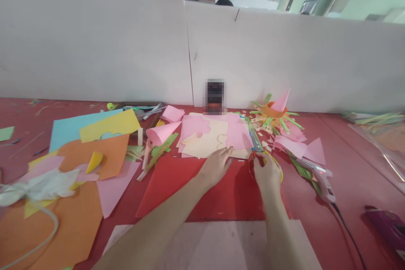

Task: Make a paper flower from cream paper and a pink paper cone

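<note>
My left hand (216, 165) lies on the lower edge of the cream paper (207, 147), its fingers stretched out and flat. Pink paper sheets (237, 130) with curved cut edges lie against the cream one. At the right edge of these papers, my right hand (268, 172) has its fingers closed around the red and yellow handles of a pair of scissors (258, 147), whose blades point away from me. Beneath both forearms is a red sheet or board (177, 181). A pink paper cone (163, 133) rests left of the papers.
A glue gun (325, 183) with a dark cord lies on the right. Behind it stand an orange and green paper piece (275, 109) with a pink cone and pink scraps. Orange sheets (76, 206) and a white cable (52, 215) cover the left. A white partition (126, 50) closes the back.
</note>
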### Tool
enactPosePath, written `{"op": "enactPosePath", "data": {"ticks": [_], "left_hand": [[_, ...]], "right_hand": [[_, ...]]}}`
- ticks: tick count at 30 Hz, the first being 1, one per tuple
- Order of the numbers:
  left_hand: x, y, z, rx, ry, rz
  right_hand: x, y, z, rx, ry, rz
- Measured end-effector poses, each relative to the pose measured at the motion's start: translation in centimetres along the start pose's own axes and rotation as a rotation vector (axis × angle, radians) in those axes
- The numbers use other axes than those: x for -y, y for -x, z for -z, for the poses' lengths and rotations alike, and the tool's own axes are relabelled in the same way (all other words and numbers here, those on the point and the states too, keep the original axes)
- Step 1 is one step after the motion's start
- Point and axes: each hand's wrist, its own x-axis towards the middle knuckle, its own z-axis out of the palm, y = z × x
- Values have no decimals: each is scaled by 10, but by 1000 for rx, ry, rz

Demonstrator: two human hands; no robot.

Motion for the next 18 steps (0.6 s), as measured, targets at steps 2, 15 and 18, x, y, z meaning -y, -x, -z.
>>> {"op": "enactPosePath", "data": {"ticks": [2,15,18], "left_hand": [[0,-1,5,-84,139,48],[15,24,37,-296,1448,446],[19,24,39,-328,1646,529]], "right_hand": [[0,-1,1,10,3,38],[32,10,11,-76,-532,83],[48,24,-9,224,-922,113]]}}
